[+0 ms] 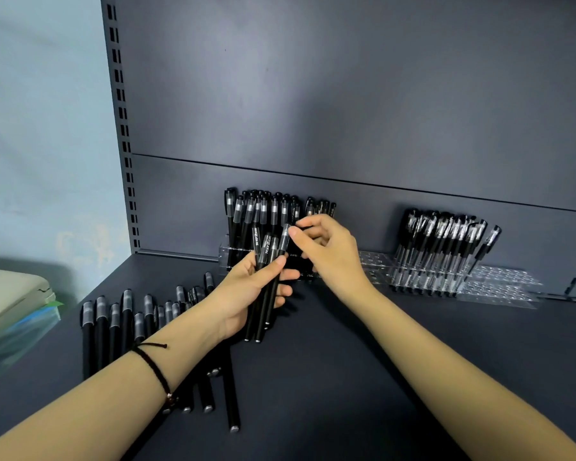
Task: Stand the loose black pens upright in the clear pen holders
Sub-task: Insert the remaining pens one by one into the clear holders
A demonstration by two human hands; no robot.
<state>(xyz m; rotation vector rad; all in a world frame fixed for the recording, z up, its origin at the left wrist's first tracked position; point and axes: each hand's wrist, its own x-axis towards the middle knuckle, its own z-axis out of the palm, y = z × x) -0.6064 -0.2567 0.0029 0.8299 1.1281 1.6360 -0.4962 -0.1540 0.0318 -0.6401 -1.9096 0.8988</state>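
Head view. L hand [246, 287], frame centre, grips a bundle of three black pens [266, 257], caps up. R hand [326, 251] pinches the cap end of the rightmost pen [285, 239], thumb and forefinger narrow. Loose pens [113, 324] lie lower left. Left holder [225, 254] is near full; right holder [499, 284] has bare holes at its right end.

Risks, as we judge:
- pull by the cap alone: cap may come off, barrel stays in the bundle.
- L grip slackens during the draw: other two slide out and roll.
- crowded left rack: incoming pen could knock neighbours askew.

Surface: dark matte shelf [346, 361], smooth, so pens prob. roll. Room: grey back panel [313, 94], slotted upright [120, 111] upper left, pale wall [30, 128] at the left edge.
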